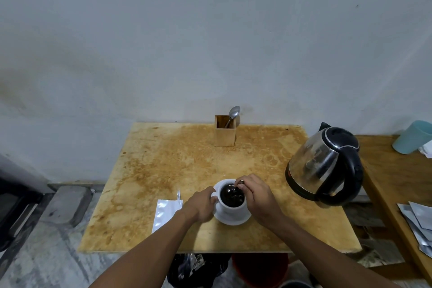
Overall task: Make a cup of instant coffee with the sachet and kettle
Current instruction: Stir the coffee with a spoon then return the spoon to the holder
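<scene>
A white cup point(232, 208) full of dark coffee stands on a white saucer point(231, 218) near the front of the stained wooden table point(163, 170). My left hand point(201, 206) grips the cup's handle side. My right hand point(256, 196) pinches a metal spoon point(235, 188) whose bowl dips into the coffee. A silver sachet point(164, 214), torn open at the top, lies flat to the left of the saucer. The steel kettle point(325, 166) with black handle and lid stands at the table's right edge.
A wooden holder point(225, 134) with another spoon point(233, 113) stands at the back by the wall. On a second table to the right are a teal cup point(412, 137) and several silver sachets point(418, 220). Below the table front sit a black bag point(198, 269) and a red bucket point(260, 269).
</scene>
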